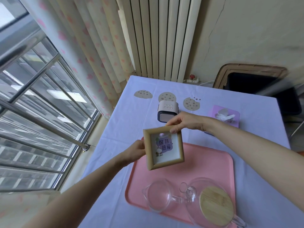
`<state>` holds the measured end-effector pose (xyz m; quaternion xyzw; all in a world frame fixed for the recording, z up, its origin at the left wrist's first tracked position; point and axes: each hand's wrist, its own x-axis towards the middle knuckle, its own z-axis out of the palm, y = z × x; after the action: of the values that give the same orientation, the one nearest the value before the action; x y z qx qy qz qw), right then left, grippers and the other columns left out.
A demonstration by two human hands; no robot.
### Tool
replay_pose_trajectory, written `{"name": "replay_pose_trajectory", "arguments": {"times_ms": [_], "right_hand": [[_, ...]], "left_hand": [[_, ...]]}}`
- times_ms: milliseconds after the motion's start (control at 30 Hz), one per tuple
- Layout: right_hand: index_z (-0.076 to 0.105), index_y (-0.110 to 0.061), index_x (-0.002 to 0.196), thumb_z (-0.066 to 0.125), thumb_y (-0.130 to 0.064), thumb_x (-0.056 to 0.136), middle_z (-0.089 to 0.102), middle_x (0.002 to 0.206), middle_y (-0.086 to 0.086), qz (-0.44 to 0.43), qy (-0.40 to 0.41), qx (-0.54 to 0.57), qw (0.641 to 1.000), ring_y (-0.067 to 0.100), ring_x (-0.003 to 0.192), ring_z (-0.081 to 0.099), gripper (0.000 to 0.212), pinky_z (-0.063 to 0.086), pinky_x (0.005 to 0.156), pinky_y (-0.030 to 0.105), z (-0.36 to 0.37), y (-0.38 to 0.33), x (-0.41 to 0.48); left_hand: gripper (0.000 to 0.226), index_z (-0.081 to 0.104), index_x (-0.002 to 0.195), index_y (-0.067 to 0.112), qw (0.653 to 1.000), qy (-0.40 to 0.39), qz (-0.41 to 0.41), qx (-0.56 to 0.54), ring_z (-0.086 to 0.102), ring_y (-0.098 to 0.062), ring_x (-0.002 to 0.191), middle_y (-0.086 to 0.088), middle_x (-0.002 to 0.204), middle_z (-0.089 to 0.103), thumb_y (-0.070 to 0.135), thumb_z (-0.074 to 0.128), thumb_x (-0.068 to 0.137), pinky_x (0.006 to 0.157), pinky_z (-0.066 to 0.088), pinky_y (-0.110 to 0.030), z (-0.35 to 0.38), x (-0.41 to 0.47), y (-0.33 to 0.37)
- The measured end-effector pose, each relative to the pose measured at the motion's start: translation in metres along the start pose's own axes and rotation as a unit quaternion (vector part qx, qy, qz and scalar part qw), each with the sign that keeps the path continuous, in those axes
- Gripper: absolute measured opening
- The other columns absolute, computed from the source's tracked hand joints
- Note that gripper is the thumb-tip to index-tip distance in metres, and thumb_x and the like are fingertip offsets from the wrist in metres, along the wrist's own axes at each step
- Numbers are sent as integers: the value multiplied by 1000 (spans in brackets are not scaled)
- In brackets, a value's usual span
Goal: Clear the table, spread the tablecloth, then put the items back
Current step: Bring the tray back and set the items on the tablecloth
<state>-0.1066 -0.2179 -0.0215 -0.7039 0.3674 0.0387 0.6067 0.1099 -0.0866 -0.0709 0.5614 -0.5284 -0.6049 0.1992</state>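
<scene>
Tablecloth (131, 116), pale purple, lying flat over the tabletop, with three brown cookie pictures (143, 94) printed near the far end.

Picture frame (163, 148) up in the air, not on the tabletop, over the far left corner of the pink tray (205, 155), tipped a bit. Made of light wood, with a white card inside showing a purple patch, some writing and a small white animal. Left grip (134, 150) closed round the frame's left side. Right grip (184, 120) pinching the frame's top edge near its right corner, thumb on the front.

On the tray, near the front: a clear glass jug (158, 195) with a little spout, and just to its right a clear glass teapot (199, 181) with a round wooden lid (216, 205) on top. A wire coil (190, 192) at the teapot's spout. Cannot tell whether jug and teapot touch.

Past the frame, on the cloth: a small pink box (167, 111) with dark sides and little square holes on top. To its right, a purple square mat (213, 111) with a small glass thing (224, 115) on it, something clear and crinkly inside; hard to tell what.

Behind the tabletop, a tall cream radiator (164, 38). To the left, a curtain (98, 46) with pink spots and a window (32, 112) with metal bars.
</scene>
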Motion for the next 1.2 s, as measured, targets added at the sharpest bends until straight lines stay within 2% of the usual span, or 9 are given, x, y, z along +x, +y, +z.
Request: {"name": "replay_pose_trajectory", "arguments": {"times_ms": [167,267,367,467,567,767,867,967,1200], "right_hand": [[73,-17,103,68,-15,83,66,93,0,-4,22,1,1000,8,89,56,21,42,85,25,3,2,0],[73,-19,102,69,-15,82,66,94,0,-7,35,6,999,8,91,57,20,42,89,26,2,-1,4],[73,-20,102,71,-16,80,67,94,-3,-8,67,-4,998,6,91,57,21,43,88,22,-4,-7,12],[72,-18,100,73,-14,79,64,86,-3,-26,105,-16,994,4,82,54,22,40,75,16,-11,-16,26],[71,-20,97,75,-17,78,60,76,-11,-64,143,-61,986,1,74,51,20,37,69,14,-16,-30,51],[67,-26,114,73,-33,78,64,89,-6,-58,199,-144,968,16,98,52,37,35,89,28,-22,-38,113],[63,-27,120,67,-34,83,46,82,-18,-35,212,-203,955,24,125,35,38,13,115,41,-16,-34,130],[64,-33,110,62,-35,86,47,79,-13,-22,191,-272,943,30,127,33,24,11,115,50,-10,-25,144],[33,-27,145,65,-44,83,42,138,6,-2,237,-285,929,28,132,29,72,22,111,36,-25,-6,133]], "left_hand": [[45,67,97,14,977,167,24,134,62,-22,73,-10,85,70,33,49,61,70,53,-32,-15,6,10],[29,66,105,15,995,88,-53,-17,64,-20,80,-12,93,70,10,52,81,81,56,-35,-29,9,21],[46,62,119,11,987,39,-93,-127,65,-23,101,-11,109,68,46,41,97,97,48,-47,-45,13,24],[84,55,127,19,974,5,-77,-212,59,-24,116,-10,124,64,79,23,78,96,46,-46,-66,20,31],[86,56,124,33,990,28,-34,-135,60,-19,115,-2,123,64,88,44,60,98,45,-47,-85,26,41],[93,58,116,36,979,150,-46,-131,58,-15,112,5,116,66,89,60,39,97,43,-48,-116,58,30],[74,57,120,35,973,166,-71,-142,56,-19,114,4,120,64,79,57,60,98,42,-48,-121,71,17],[43,60,108,33,966,187,-78,-162,58,-17,107,7,109,65,62,54,76,93,44,-38,-118,84,-2],[40,58,117,28,953,220,-89,-190,57,-14,98,4,106,64,55,47,91,95,41,-37,-120,102,-16]]}}
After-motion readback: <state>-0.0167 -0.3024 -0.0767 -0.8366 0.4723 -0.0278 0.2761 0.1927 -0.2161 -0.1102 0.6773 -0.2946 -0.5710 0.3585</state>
